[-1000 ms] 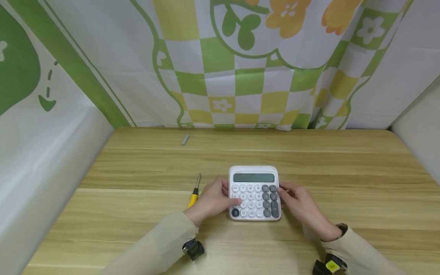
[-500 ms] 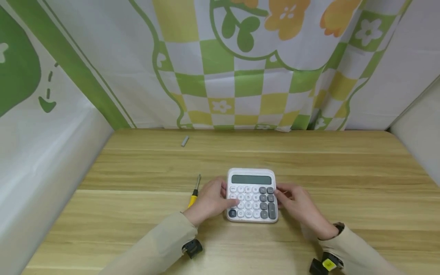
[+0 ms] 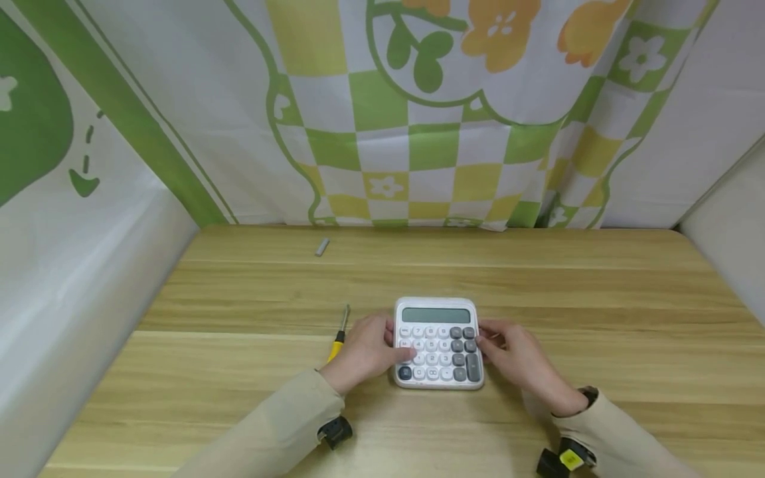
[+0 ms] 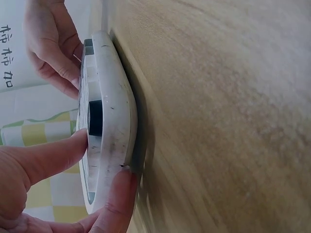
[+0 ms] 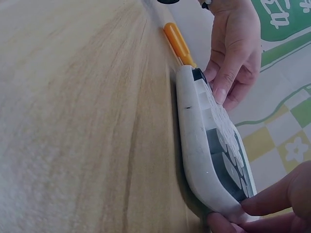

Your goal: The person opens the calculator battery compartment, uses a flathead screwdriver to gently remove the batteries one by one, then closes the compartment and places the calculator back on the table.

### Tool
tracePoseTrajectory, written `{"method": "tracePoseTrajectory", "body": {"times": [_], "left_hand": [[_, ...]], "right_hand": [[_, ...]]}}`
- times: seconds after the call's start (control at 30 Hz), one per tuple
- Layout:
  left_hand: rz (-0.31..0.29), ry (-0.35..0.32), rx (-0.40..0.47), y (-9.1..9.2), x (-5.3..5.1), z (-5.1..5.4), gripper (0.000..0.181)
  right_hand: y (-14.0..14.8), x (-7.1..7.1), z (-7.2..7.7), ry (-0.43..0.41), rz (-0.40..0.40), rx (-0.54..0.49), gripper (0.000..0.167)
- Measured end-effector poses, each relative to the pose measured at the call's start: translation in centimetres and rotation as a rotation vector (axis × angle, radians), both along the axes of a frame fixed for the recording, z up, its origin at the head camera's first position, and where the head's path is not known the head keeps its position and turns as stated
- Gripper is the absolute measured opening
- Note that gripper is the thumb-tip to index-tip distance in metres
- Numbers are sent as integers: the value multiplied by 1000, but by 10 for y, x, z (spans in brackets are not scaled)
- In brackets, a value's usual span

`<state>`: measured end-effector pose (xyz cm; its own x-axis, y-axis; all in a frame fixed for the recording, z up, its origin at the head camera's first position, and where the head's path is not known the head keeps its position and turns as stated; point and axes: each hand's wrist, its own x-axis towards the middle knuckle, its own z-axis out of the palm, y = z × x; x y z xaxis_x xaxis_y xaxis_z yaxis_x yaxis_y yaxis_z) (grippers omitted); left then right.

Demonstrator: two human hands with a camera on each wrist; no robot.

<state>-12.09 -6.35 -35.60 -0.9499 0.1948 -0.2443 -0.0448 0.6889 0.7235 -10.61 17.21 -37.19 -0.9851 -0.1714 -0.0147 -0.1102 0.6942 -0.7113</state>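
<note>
A white calculator (image 3: 439, 343) faces up in the middle of the table, with a grey display, white and grey keys and one black key. My left hand (image 3: 369, 352) grips its left side. In the left wrist view the thumb lies on the key face and a fingertip (image 4: 124, 184) presses the outer edge. My right hand (image 3: 520, 355) pinches the right side, thumb on the top rim and fingers at the edge, as the right wrist view (image 5: 282, 204) shows. A dark shadow runs under the calculator's edge; whether it fully rests on the table cannot be told.
Left of my left hand lies a screwdriver (image 3: 339, 337) with a yellow and black handle, partly hidden by that hand. A small grey bar (image 3: 322, 247) lies toward the back of the wooden table (image 3: 239, 292). A checked curtain (image 3: 433, 146) hangs behind the table.
The calculator has shifted slightly to the left and toward me, both hands still holding it. The screwdriver and grey bar have stayed in place.
</note>
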Motion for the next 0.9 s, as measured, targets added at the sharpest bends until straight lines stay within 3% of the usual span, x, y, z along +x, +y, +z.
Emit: {"method": "tracePoseTrajectory", "body": {"times": [0.5, 0.9], "left_hand": [[-47, 14, -12, 1, 0, 1, 15], [-50, -7, -24, 1, 0, 1, 16]], "right_hand": [[1, 1, 2, -25, 3, 23, 34], [-1, 0, 0, -40, -8, 34, 34]]}}
